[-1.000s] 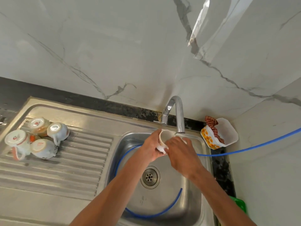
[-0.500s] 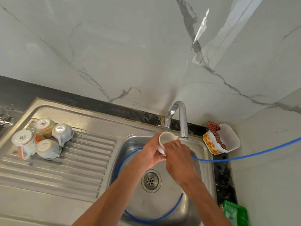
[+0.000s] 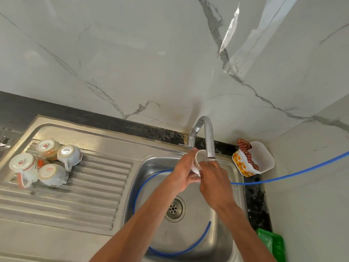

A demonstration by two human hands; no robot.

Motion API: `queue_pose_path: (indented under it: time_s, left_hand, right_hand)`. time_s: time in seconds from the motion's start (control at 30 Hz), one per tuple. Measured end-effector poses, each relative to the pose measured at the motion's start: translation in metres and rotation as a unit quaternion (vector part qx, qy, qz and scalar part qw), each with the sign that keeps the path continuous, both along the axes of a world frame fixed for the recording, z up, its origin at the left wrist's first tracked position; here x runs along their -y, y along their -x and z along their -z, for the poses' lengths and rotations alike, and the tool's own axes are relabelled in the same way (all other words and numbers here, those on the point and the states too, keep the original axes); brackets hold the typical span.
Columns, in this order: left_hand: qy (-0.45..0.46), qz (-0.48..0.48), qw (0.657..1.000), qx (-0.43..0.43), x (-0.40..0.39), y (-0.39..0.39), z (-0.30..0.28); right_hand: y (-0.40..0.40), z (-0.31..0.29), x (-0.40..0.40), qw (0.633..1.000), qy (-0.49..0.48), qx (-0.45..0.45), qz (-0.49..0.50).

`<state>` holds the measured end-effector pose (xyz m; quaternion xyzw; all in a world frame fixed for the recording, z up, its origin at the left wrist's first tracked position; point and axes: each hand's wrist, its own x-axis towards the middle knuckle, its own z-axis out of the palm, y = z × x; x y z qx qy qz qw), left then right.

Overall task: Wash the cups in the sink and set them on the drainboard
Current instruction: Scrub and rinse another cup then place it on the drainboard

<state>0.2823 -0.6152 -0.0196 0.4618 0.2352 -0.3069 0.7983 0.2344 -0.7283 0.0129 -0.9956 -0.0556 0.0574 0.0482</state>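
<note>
A white cup (image 3: 198, 161) is held over the steel sink (image 3: 222, 231), its mouth right under the spout of the chrome tap (image 3: 206, 137). My left hand (image 3: 182, 172) grips the cup's side from the left. My right hand (image 3: 214, 181) covers its right side and rim, hiding much of the cup. On the ribbed drainboard (image 3: 90, 188) at the far left, several washed cups (image 3: 51, 167) stand upside down in a tight cluster.
A blue hose (image 3: 290, 174) comes in from the right and coils around the sink bowl, past the drain (image 3: 174, 208). A white flowered tub (image 3: 254, 158) with a checked cloth sits in the back right corner. A green object (image 3: 272, 242) lies at the sink's right front.
The view has shifted slightly. Both hands stay on the cup under the tap, and the cup has turned a little in them. The cups on the drainboard have not moved.
</note>
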Motion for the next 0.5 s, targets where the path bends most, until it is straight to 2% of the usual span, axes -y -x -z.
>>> queue_pose_path:
  time_s: [0.07,0.1,0.17,0.2,0.27,0.33,0.37,0.47,0.5]
  left_hand:
    - [0.092,-0.045,0.991,-0.09,-0.002,0.002,0.005]
    - [0.113,-0.066,0.985,-0.108,-0.005,0.001,0.009]
    - [0.098,-0.077,0.986,-0.106,-0.005,-0.001,0.017]
    - [0.078,-0.066,0.991,-0.09,-0.003,-0.001,0.018]
    - [0.056,-0.041,0.995,-0.068,0.003,-0.001,0.014]
    - [0.066,-0.05,0.992,-0.091,0.004,-0.005,0.011]
    - [0.053,-0.061,0.992,-0.098,0.003,-0.007,0.012]
    - [0.015,-0.054,0.995,-0.081,0.003,-0.006,0.015]
    - [0.031,-0.056,0.995,-0.073,0.008,-0.004,0.014]
  right_hand:
    - [0.006,0.003,-0.01,0.999,-0.013,-0.018,-0.028]
    - [0.01,0.005,-0.011,0.998,-0.011,-0.035,-0.055]
    - [0.017,0.006,-0.006,0.995,-0.009,-0.065,-0.07]
    - [0.015,0.006,-0.004,0.996,-0.036,-0.065,-0.058]
    - [0.012,0.008,-0.007,0.981,-0.187,-0.053,-0.006]
    - [0.015,0.009,-0.011,0.959,-0.27,-0.083,0.0]
    - [0.018,0.009,-0.007,0.966,-0.237,-0.104,-0.029]
    - [0.014,0.003,0.011,0.987,-0.002,-0.114,-0.113]
    - [0.009,0.002,0.013,0.989,0.006,-0.101,-0.111]
